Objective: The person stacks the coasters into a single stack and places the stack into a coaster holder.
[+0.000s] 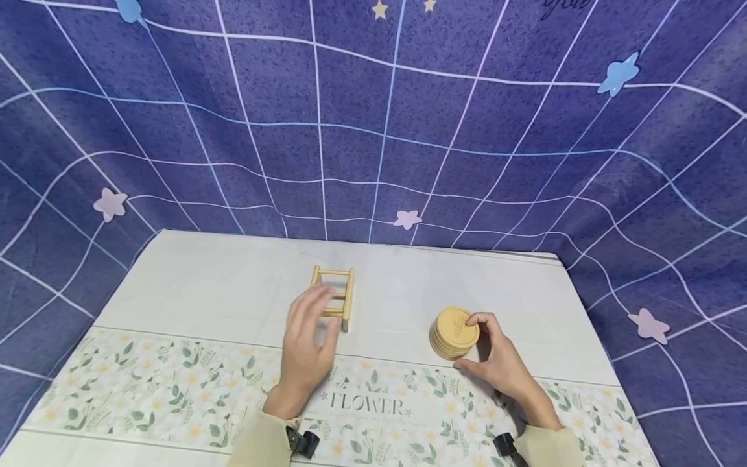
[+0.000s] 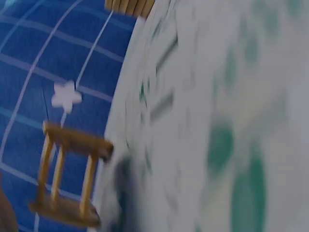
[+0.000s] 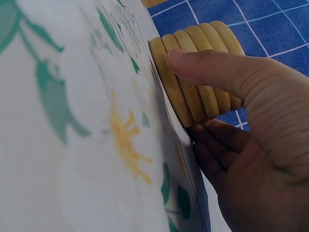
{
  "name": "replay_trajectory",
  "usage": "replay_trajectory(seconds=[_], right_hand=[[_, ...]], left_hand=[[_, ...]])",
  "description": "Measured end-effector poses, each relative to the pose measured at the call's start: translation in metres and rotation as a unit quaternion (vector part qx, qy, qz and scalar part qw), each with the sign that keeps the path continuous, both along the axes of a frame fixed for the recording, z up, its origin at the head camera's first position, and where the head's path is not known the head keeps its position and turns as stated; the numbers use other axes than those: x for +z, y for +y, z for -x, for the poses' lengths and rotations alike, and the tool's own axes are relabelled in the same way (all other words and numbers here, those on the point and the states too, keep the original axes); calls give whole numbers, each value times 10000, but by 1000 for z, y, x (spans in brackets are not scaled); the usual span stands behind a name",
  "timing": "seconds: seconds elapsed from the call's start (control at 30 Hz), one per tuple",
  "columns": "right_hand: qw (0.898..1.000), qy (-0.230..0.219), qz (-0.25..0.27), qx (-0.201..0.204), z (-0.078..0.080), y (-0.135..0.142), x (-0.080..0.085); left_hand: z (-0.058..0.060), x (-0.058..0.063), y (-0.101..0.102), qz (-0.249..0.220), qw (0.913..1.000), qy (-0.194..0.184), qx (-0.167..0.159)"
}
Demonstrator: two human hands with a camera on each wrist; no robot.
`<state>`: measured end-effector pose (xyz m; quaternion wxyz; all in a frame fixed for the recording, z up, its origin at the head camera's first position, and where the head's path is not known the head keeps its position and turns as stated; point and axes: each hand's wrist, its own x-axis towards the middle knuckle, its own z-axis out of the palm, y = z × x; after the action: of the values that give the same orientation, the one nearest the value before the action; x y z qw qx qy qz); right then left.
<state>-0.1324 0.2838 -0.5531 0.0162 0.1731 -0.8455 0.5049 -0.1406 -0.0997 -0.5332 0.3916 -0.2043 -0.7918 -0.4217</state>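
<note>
A stack of several round wooden coasters (image 1: 458, 326) stands on the cloth at the right, its top one bearing faint engraved marks. My right hand (image 1: 498, 359) is around the near right side of the stack. In the right wrist view the thumb (image 3: 207, 67) lies along the coasters (image 3: 188, 82), with the other fingers partly hidden on the far side. To the left stands a small wooden rack (image 1: 348, 298) with side rails and crossbars, also in the left wrist view (image 2: 79, 140). Over its near left part hovers my left hand (image 1: 306, 344), fingers loosely bent, holding nothing.
The table cloth (image 1: 233, 279) is white, with a flower-printed band (image 1: 192, 389) along the near side. A dark blue curtain (image 1: 350, 149) with a line grid and stars surrounds the table at the back and both sides.
</note>
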Motion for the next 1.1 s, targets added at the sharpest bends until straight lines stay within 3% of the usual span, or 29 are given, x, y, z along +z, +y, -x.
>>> replay_trajectory(seconds=[0.07, 0.2, 0.43, 0.73, 0.97, 1.1], right_hand=[[10000, -52, 14, 8, 0, 1, 0], [10000, 29, -18, 4, 0, 2, -1], [9999, 112, 16, 45, -1, 1, -1], [9999, 99, -89, -69, -2, 0, -1], [9999, 57, 84, 32, -1, 1, -3], [9998, 111, 109, 97, 1, 1, -3]], left_hand=[[-1, 5, 10, 235, 9992, 102, -302], [-4, 11, 25, 681, 9943, -190, -802], [-4, 12, 45, 1270, 9826, -725, -1143], [7, 3, 75, 1169, 9637, -1710, -1686], [16, -2, 91, 1308, 9512, -2041, -1911], [17, -5, 97, 1390, 9368, -2451, -2071]])
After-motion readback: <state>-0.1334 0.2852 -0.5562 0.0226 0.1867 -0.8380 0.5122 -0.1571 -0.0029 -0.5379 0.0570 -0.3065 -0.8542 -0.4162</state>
